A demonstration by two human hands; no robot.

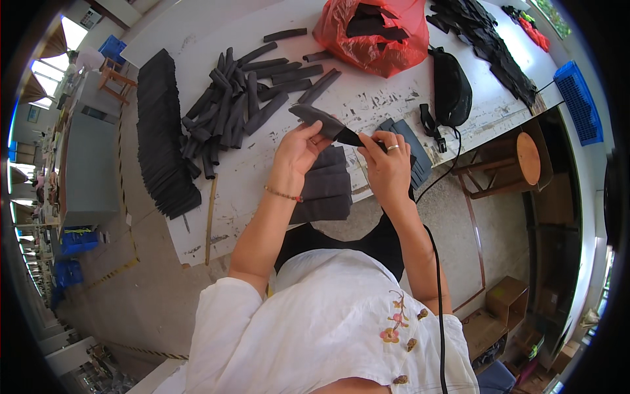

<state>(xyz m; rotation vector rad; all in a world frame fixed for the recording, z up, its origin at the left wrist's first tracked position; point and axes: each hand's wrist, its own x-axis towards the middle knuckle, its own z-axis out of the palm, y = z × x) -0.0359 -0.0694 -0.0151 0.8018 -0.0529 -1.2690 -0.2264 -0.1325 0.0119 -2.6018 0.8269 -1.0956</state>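
Above the near table edge, my left hand [298, 146] pinches a dark grey fabric piece [318, 119] between thumb and fingers. My right hand [388, 164] is closed on a narrow black piece [348, 136] whose far end meets the grey fabric. Whether that end goes inside the fabric or lies against it, I cannot tell. Below my hands a row of dark folded fabric pieces [321, 194] lies at the table edge. Beside my right hand rests a stack of blue-grey flat pieces [410, 151], partly covered by that hand.
Rolled dark fabric tubes [226, 108] are heaped ahead to the left, beside a long overlapping row of black pieces [157, 131]. A red plastic bag [374, 56], a black pouch [453, 88] and more black strips [489, 46] occupy the far side. A black cable [433, 243] hangs near my right arm.
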